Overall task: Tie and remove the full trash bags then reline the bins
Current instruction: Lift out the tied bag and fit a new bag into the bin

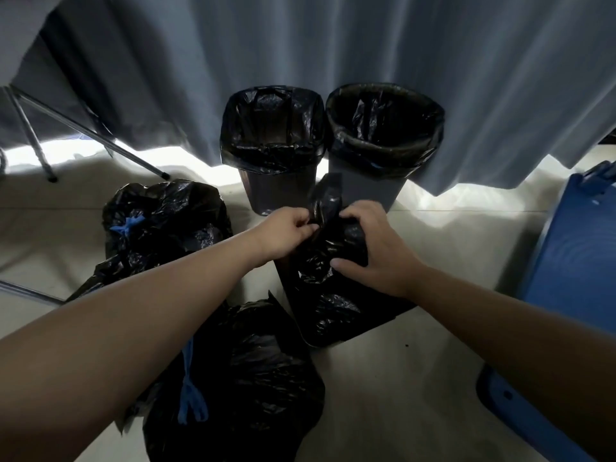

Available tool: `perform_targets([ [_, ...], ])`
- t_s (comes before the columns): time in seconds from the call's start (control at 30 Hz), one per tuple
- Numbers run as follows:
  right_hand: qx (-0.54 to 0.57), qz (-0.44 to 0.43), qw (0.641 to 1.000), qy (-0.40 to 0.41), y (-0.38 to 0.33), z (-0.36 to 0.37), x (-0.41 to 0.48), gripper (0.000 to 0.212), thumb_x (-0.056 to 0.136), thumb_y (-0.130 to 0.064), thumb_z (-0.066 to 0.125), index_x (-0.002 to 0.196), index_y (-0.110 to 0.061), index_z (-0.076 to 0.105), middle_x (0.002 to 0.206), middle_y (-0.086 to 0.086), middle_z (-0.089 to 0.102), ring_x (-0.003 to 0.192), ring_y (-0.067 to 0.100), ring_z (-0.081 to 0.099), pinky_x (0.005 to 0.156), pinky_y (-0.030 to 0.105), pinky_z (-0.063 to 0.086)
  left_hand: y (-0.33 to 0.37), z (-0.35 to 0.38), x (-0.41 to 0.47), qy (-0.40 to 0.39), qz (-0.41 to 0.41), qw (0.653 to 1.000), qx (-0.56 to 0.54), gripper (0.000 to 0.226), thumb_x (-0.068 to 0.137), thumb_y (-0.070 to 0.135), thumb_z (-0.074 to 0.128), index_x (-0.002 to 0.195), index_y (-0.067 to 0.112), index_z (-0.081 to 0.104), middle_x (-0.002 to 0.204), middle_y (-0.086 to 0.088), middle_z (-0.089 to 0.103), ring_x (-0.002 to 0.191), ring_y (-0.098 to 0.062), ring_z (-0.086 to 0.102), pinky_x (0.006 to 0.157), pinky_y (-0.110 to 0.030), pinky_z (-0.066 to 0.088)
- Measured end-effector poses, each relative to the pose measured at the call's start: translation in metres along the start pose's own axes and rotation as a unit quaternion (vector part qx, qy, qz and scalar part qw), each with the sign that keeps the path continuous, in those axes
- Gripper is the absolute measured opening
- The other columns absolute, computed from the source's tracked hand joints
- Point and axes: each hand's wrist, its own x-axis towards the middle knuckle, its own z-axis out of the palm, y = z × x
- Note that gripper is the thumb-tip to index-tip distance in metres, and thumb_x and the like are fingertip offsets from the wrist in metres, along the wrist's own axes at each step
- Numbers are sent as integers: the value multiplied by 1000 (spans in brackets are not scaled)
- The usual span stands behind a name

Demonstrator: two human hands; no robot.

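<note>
Two tied bags sit on the floor to my left: one [166,225] near the far bins, one [240,378] close to me, each closed with a blue drawstring. Two bins against the curtain [333,45] are already relined, the left bin [271,128] and the right bin [385,128], both with black liners folded over their rims. A third bin [333,295] stands nearer me, in front of those two; its bag is in my hands. My left hand [283,233] pinches a fold of the black plastic at the bag's mouth; my right hand [376,248] clasps the gathered plastic beside it, thumb pressed against the bunch. I judge this the last bin, but cannot tell whether I am tying or relining. The gathered neck [328,198] points up and away from me; the bin's long axis runs upright, leaning slightly away.
</note>
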Motion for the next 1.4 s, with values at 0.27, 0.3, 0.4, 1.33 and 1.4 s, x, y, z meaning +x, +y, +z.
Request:
perform_targets([
  [0.27,339,221,913,45,-14,3,20,83,88,-51,54,150,-36,1,132,-6,51,110,0,56,93,22,42,6,-33,-2,55,126,990,40,24,92,8,55,69,6,58,76,-2,51,74,-11,49,76,-31,44],
  [0.3,337,229,913,23,-13,4,22,87,84,-50,60,150,-35,6,125,-6,58,106,1,59,91,22,44,9,-35,-4,64,109,992,-19,17,93,6,53,78,2,60,76,-6,56,73,-12,52,73,-32,47],
  [0.4,189,197,961,-44,-9,4,22,51,77,-34,74,122,-19,52,102,-2,68,95,12,65,85,31,49,15,-34,-7,107,63,971,-206,14,94,0,47,92,9,57,75,-6,60,63,-5,59,62,-16,51],
  [1.33,-245,-31,962,-119,8,-27,15,56,94,-22,49,145,-34,31,150,8,26,123,31,45,95,43,47,-2,-39,-33,23,361,813,455,31,76,20,43,95,23,68,99,4,66,98,-18,65,112,-40,21],
  [1.4,-334,-17,896,-292,1,7,9,50,96,-23,42,144,-29,32,156,8,14,130,34,37,98,44,44,-3,-36,-39,-41,277,853,440,30,81,18,48,102,28,67,117,6,60,121,-16,51,115,-45,6],
])
